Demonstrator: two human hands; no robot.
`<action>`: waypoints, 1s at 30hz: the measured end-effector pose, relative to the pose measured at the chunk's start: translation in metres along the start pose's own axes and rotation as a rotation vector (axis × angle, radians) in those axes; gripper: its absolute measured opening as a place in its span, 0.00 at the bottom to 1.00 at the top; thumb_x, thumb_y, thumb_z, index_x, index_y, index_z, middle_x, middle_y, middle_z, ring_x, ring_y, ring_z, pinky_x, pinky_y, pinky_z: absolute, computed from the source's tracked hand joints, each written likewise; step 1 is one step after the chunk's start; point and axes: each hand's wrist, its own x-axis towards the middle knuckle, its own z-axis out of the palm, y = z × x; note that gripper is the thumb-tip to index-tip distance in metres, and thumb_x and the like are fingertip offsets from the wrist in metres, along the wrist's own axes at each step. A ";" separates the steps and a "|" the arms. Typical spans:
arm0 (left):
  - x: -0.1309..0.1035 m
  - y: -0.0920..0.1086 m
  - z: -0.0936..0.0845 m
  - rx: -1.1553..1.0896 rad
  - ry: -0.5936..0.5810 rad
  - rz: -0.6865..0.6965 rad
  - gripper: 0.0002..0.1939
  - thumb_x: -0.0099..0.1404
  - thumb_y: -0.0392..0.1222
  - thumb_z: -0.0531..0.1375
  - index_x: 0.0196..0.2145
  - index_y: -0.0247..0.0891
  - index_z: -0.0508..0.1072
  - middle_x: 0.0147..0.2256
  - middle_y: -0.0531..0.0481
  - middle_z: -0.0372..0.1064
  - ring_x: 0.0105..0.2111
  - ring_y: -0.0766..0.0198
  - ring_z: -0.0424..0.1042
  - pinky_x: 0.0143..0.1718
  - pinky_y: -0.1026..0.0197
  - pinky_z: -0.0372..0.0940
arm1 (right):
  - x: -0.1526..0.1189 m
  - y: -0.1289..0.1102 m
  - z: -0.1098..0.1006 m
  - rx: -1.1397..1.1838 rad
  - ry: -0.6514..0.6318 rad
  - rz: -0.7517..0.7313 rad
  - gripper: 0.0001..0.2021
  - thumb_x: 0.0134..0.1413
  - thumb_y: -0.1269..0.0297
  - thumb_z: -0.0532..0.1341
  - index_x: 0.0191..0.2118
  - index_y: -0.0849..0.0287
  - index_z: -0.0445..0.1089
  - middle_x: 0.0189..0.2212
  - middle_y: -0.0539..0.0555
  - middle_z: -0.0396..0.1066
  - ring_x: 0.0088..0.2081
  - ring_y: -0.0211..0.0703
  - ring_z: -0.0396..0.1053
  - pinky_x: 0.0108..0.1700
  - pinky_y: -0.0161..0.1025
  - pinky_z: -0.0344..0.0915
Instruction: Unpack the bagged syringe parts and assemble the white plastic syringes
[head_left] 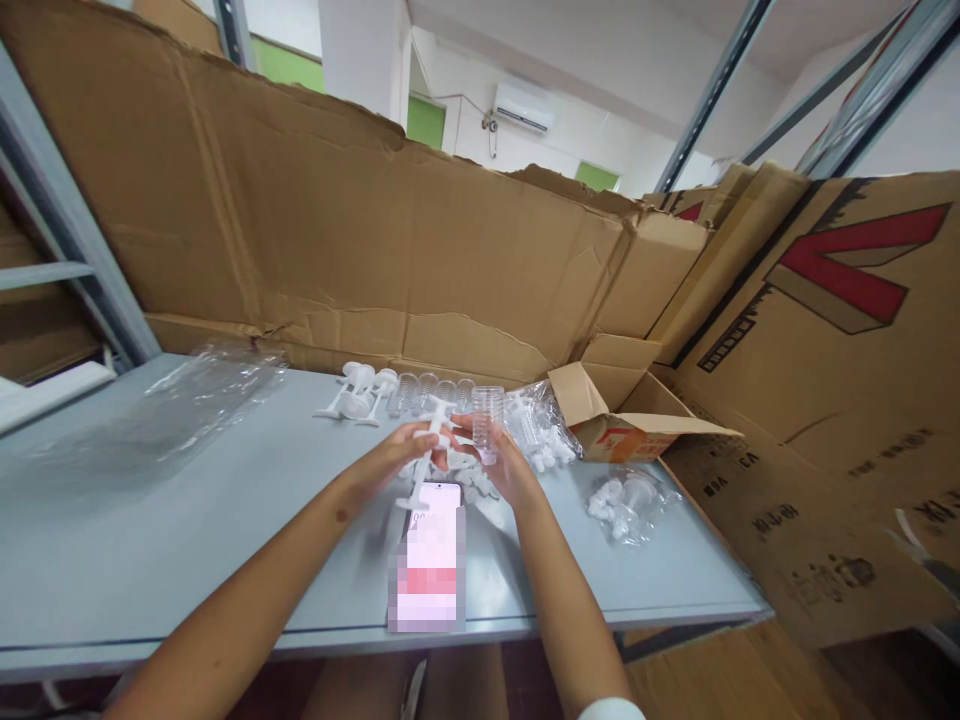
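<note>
White plastic fills your left hand (401, 452): you have a plunger (421, 480) near the centre of the frame, its shaft slanting from upper right to lower left. Your left thumb and fingers are closed on the upper part of that shaft, so one end stands above your fingers and the longer length runs down below them, its flat end over the top edge of the phone (429, 560).

Just right of it, your right hand (508, 465) has a clear ribbed tube (488, 405) nearly upright. Your right fingers are clamped around its lower part, and most of the tube rises above them. The plunger and tube are apart, though fingertips of both hands come close together between them; you can't tell from this view whether they touch.

Small white pieces (480, 482) lie on the table (322, 520) under and behind your hands. Beyond your left hand, more plungers (360, 378) lie in a cluster, with a row of tubes (427, 390) to their right. Right of centre you have a filled clear bag (529, 415), then an open cardboard box (637, 440).
</note>
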 end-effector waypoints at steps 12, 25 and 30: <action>-0.001 -0.008 0.014 0.121 -0.189 -0.185 0.21 0.56 0.56 0.55 0.35 0.33 0.70 0.25 0.47 0.69 0.27 0.62 0.68 0.33 0.61 0.59 | 0.000 -0.009 -0.005 0.170 0.165 -0.080 0.23 0.48 0.47 0.55 0.48 0.54 0.66 0.51 0.53 0.65 0.50 0.47 0.62 0.49 0.43 0.60; 0.009 -0.005 0.003 -0.107 0.569 0.012 0.26 0.49 0.45 0.63 0.45 0.41 0.61 0.36 0.50 0.67 0.27 0.68 0.69 0.31 0.64 0.62 | 0.002 -0.015 -0.009 0.148 0.272 -0.108 0.29 0.45 0.46 0.57 0.53 0.50 0.57 0.50 0.55 0.64 0.45 0.47 0.67 0.43 0.44 0.65; 0.006 -0.001 -0.007 -0.100 0.529 0.029 0.25 0.49 0.43 0.63 0.46 0.39 0.64 0.34 0.51 0.67 0.27 0.68 0.68 0.32 0.64 0.62 | 0.001 -0.015 -0.009 0.213 0.173 -0.016 0.26 0.48 0.47 0.56 0.53 0.48 0.56 0.47 0.53 0.66 0.42 0.44 0.69 0.42 0.42 0.65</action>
